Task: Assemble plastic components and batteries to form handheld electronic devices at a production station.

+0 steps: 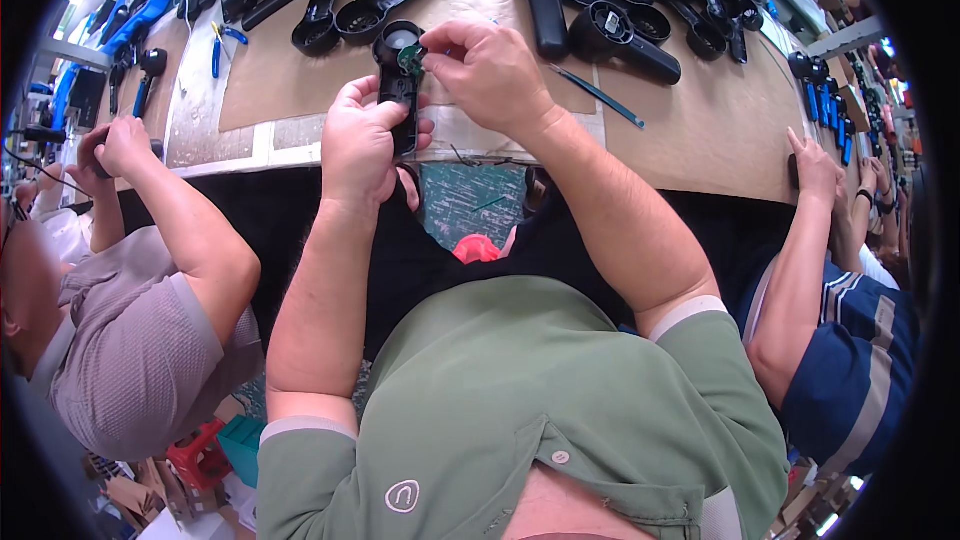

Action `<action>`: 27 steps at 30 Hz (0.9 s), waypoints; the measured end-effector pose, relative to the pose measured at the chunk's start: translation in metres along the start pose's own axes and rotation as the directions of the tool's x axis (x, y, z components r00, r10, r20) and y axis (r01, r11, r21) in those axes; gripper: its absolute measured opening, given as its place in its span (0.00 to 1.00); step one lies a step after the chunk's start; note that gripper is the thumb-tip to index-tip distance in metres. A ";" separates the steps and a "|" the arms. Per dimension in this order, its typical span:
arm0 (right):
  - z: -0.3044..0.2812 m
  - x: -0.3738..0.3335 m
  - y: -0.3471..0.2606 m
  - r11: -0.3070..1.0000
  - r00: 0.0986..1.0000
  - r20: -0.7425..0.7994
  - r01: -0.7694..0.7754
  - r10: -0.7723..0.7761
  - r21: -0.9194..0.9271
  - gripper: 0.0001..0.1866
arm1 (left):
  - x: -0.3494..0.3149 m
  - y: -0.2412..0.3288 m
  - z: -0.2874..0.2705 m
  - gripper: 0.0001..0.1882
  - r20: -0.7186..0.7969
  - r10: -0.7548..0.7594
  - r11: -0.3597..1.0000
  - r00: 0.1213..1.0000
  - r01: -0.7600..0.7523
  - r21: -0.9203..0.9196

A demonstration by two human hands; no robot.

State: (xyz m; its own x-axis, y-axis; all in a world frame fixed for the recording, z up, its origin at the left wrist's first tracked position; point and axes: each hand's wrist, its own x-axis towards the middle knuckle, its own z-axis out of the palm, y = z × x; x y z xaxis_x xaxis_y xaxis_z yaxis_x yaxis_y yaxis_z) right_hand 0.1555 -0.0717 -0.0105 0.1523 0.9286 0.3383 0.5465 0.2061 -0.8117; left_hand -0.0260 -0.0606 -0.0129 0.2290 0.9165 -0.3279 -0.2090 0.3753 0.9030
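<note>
My left hand is wrapped round a black plastic housing shell, held upright over the table's near edge with its hollow side showing. A pale round part sits in the shell's rounded far end. Just below it is a small green circuit board, tilted at the shell's opening. My right hand pinches the board's right edge between thumb and fingertips. Whether the board touches the shell's inside cannot be made out.
Several black housings, some with round heads, crowd the table's far side. A slim teal tool lies right of my hands, blue-handled pliers to the left, both near brown cardboard. Co-workers sit left and right.
</note>
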 end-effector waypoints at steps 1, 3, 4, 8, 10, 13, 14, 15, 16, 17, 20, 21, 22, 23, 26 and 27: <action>0.000 0.001 0.000 0.999 1.000 0.026 -0.008 0.008 -0.031 0.09 | -0.001 0.000 0.001 0.24 -0.006 0.017 1.000 1.000 -0.017 0.011; -0.001 0.002 0.002 1.000 1.000 0.030 -0.005 0.005 -0.016 0.08 | -0.003 -0.001 0.005 0.24 -0.021 0.030 0.999 0.999 -0.030 0.038; 0.000 0.003 0.003 1.000 1.000 0.028 -0.001 0.001 -0.001 0.08 | -0.003 -0.002 0.007 0.24 -0.032 0.047 0.997 0.998 -0.045 0.068; 0.001 0.000 0.010 0.998 0.999 0.043 -0.016 0.014 0.057 0.07 | -0.007 -0.003 0.013 0.25 -0.058 0.085 0.989 0.995 -0.077 0.129; 0.000 -0.002 0.013 0.991 0.997 0.061 -0.062 0.055 0.117 0.07 | -0.009 -0.003 0.016 0.25 -0.058 0.102 0.985 0.993 -0.093 0.145; 0.003 -0.005 0.011 0.989 0.995 0.062 -0.082 0.075 0.123 0.07 | -0.010 -0.004 0.017 0.26 -0.063 0.112 0.983 0.992 -0.101 0.155; 0.004 -0.007 0.008 0.992 0.996 0.049 -0.078 0.074 0.103 0.06 | -0.010 -0.004 0.017 0.26 -0.067 0.114 0.982 0.991 -0.102 0.160; 0.005 -0.009 0.006 0.994 0.997 0.037 -0.075 0.072 0.083 0.06 | -0.011 -0.005 0.017 0.26 -0.071 0.117 0.981 0.991 -0.103 0.166; 0.006 -0.009 0.004 0.995 0.997 0.025 -0.071 0.070 0.064 0.06 | -0.011 -0.005 0.017 0.26 -0.076 0.119 0.980 0.990 -0.104 0.171; 0.006 -0.009 0.004 0.995 0.997 0.030 -0.072 0.070 0.062 0.06 | -0.011 -0.005 0.017 0.26 -0.079 0.117 0.980 0.990 -0.102 0.168; 0.005 -0.010 0.004 0.997 1.000 -0.010 0.003 -0.003 0.076 0.05 | -0.012 -0.004 0.020 0.26 -0.078 0.124 0.975 0.989 -0.107 0.196; 0.005 -0.010 0.004 0.996 0.999 -0.024 0.029 -0.027 0.080 0.05 | -0.013 -0.005 0.020 0.26 -0.078 0.127 0.973 0.989 -0.108 0.206; 0.005 -0.010 0.004 0.996 0.999 -0.020 0.029 -0.027 0.081 0.05 | -0.012 -0.005 0.020 0.26 -0.082 0.126 0.973 0.989 -0.107 0.204; 0.005 -0.009 0.004 0.997 0.999 -0.013 0.044 -0.043 0.063 0.05 | -0.012 -0.005 0.020 0.26 -0.080 0.126 0.972 0.989 -0.107 0.210; 0.004 -0.008 0.004 0.996 0.996 0.009 0.090 -0.090 0.013 0.04 | -0.011 -0.006 0.019 0.26 -0.073 0.126 0.968 0.989 -0.107 0.228; 0.004 -0.007 0.004 0.996 0.996 0.010 0.089 -0.089 0.013 0.04 | -0.011 -0.006 0.019 0.26 -0.074 0.125 0.968 0.989 -0.106 0.228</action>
State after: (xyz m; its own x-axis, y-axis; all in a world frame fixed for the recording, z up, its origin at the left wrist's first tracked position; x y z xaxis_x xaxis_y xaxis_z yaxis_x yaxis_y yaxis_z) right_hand 0.1537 -0.0766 -0.0180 0.0942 0.9096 0.4046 0.5470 0.2922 -0.7845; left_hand -0.0094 -0.0759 -0.0094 0.1295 0.9641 -0.2319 -0.0099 0.2351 0.9719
